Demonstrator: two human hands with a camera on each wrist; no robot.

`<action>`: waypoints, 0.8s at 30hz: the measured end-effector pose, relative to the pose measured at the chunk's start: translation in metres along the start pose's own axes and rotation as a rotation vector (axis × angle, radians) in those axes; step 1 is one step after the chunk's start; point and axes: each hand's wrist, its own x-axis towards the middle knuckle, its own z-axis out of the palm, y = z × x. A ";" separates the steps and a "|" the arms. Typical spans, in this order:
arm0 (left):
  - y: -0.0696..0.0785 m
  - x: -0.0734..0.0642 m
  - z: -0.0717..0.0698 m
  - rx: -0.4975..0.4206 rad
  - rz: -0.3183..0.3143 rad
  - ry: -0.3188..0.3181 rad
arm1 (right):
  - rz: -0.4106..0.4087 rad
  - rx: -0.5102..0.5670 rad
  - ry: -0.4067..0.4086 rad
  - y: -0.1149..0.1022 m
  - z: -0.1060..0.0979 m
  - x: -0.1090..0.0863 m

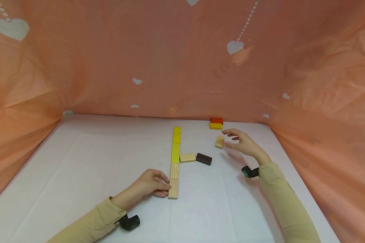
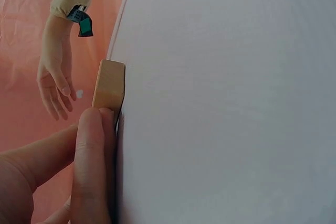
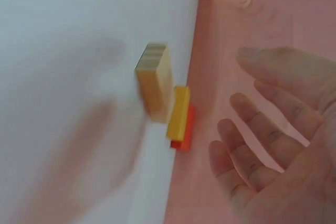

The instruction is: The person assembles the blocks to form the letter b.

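Note:
My left hand (image 1: 153,184) touches the left edge of a plain wooden block (image 1: 173,189), the nearest in a straight row. In the left wrist view, its fingertips lie close together against that block (image 2: 110,85). Farther along the row come a wooden block with wavy grain (image 1: 174,170) and yellow blocks (image 1: 175,153). My right hand (image 1: 241,143) hovers with spread fingers just right of a striped wooden block (image 1: 219,142). Nothing is in its grasp; in the right wrist view a gap separates the fingers from the striped block (image 3: 153,85).
A pale wooden block (image 1: 187,158) abuts the row's right side, with a dark brown block (image 1: 203,159) angled at its end. By the back edge lie an orange-yellow block (image 1: 216,126) and a red block (image 1: 216,120). Pink cloth (image 1: 182,67) hangs around the white table (image 1: 109,145).

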 end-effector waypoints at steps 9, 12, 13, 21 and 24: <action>0.000 0.001 0.000 -0.021 0.002 -0.003 | 0.012 0.074 -0.063 0.017 0.000 0.008; 0.000 0.001 0.000 -0.023 0.004 -0.004 | -0.004 0.067 -0.070 0.022 0.003 0.010; 0.000 0.001 0.000 -0.022 0.006 -0.005 | -0.013 0.057 -0.070 0.023 0.004 0.011; 0.000 0.001 0.001 -0.017 -0.003 -0.001 | -0.007 0.074 -0.072 0.025 0.012 0.018; -0.001 0.001 0.001 -0.016 -0.001 0.000 | 0.015 0.059 -0.075 0.023 0.013 0.021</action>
